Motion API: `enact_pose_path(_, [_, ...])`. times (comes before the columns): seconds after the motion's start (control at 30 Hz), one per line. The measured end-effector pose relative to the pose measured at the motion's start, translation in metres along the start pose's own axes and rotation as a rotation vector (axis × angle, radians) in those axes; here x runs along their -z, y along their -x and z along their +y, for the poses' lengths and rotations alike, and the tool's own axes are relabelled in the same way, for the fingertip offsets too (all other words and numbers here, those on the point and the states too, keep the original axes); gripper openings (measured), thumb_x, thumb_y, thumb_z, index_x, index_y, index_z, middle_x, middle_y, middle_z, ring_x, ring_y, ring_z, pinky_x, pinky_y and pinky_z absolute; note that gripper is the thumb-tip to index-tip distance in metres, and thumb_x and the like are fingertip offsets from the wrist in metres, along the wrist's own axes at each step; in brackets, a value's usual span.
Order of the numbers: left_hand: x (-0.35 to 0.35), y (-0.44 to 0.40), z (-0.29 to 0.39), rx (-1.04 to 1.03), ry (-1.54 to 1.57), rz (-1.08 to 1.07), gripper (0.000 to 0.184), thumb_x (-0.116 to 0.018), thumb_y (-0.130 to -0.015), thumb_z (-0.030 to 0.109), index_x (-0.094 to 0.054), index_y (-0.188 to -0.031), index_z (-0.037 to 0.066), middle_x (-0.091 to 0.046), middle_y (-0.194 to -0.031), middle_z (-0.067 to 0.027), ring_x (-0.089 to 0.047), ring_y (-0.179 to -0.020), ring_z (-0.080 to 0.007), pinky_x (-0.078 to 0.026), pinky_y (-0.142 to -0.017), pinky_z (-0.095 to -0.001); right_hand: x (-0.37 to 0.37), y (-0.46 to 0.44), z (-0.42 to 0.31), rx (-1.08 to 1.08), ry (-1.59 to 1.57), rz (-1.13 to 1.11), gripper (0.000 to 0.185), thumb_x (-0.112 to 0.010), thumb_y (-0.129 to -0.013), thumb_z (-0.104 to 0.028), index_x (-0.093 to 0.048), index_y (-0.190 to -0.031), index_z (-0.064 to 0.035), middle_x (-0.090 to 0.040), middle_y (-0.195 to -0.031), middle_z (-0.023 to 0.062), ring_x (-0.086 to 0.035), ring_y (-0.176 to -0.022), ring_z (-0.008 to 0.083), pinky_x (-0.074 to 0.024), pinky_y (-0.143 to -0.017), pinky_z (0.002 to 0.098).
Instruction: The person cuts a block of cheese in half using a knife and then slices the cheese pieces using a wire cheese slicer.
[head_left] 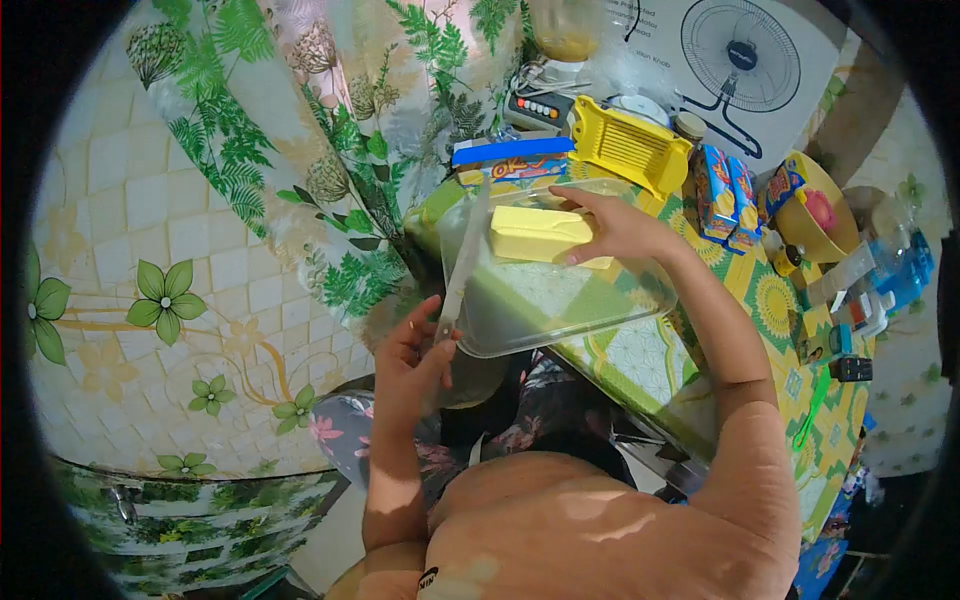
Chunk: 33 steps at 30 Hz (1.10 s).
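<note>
My left hand (412,355) is closed around the handle end of a long knife (464,262), whose pale blade points up and away from me. A block of butter (535,232), pale yellow with a groove along its top, lies in a clear plastic tray (510,345). My right hand (612,228) grips the butter's right end, with fingers behind it and the thumb in front. The blade stands to the left of the butter, near the tray's left side, and seems apart from the block.
Behind the tray are a long blue-edged box (515,158) and a yellow plastic slotted rack (630,145). Blue biscuit packets (725,195), a yellow bowl (825,235) and a green plastic utensil (815,405) occupy the right side. A patterned curtain (340,130) hangs at left.
</note>
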<state>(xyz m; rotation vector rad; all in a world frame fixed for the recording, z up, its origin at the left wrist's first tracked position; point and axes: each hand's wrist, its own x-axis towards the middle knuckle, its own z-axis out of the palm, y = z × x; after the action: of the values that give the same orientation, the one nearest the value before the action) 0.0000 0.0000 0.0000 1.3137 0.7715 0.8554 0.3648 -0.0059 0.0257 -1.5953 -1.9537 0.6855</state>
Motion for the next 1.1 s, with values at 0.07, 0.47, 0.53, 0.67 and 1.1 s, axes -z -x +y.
enact_pose_path(0.07, [-0.003,0.005,0.001,-0.044,-0.053,0.019,0.051,-0.065,-0.09,0.002,-0.054,-0.139,0.004,-0.065,-0.102,-0.0053,-0.056,-0.063,-0.0062,-0.048,-0.054,-0.0231,-0.003,-0.008,0.007,0.044,-0.107,0.007,0.092,-0.086,-0.074,-0.029,-0.038,-0.151,-0.0075,-0.058,-0.135,0.0168,-0.06,-0.116,0.0229,-0.0443,-0.103,0.0352])
enact_pose_path(0.47, [-0.026,0.013,-0.007,-0.111,-0.178,-0.016,0.049,-0.063,-0.089,0.001,-0.054,-0.137,0.0,-0.068,-0.108,-0.0083,-0.056,-0.066,-0.0039,-0.046,-0.054,-0.0197,0.007,-0.013,0.034,-0.247,-0.837,-0.088,0.062,-0.081,-0.081,-0.022,-0.058,-0.131,0.0069,-0.069,-0.118,0.0094,-0.065,-0.104,0.0149,-0.0498,-0.093,0.0278])
enact_pose_path(0.53, [-0.026,0.015,-0.005,-0.075,-0.167,-0.013,0.049,-0.063,-0.089,0.001,-0.054,-0.137,0.0,-0.068,-0.108,-0.0086,-0.057,-0.068,-0.0036,-0.046,-0.054,-0.0194,0.004,-0.011,0.04,-0.304,-0.826,-0.103,0.062,-0.079,-0.082,-0.029,-0.06,-0.13,0.006,-0.07,-0.113,0.0103,-0.066,-0.102,0.0157,-0.0507,-0.092,0.0287])
enact_pose_path(0.67, [-0.025,0.015,-0.006,-0.05,-0.154,-0.021,0.05,-0.063,-0.089,0.001,-0.053,-0.138,-0.001,-0.068,-0.109,-0.0088,-0.057,-0.069,-0.0033,-0.046,-0.054,-0.0192,0.025,-0.008,0.019,-0.332,-0.128,-0.096,0.071,-0.076,-0.083,-0.044,-0.057,-0.137,-0.0019,-0.066,-0.125,0.011,-0.06,-0.117,0.0198,-0.0451,-0.102,0.0342])
enact_pose_path(1.1, [-0.048,-0.001,-0.013,-0.504,-0.848,-0.05,0.044,-0.065,-0.086,0.005,-0.06,-0.13,0.003,-0.068,-0.101,-0.0145,-0.062,-0.065,-0.0193,-0.05,-0.059,-0.0322,0.05,0.011,0.036,-0.275,-0.074,0.029,0.08,-0.081,-0.075,-0.052,-0.059,-0.132,-0.0015,-0.064,-0.12,0.0118,-0.06,-0.106,0.0215,-0.0457,-0.095,0.033])
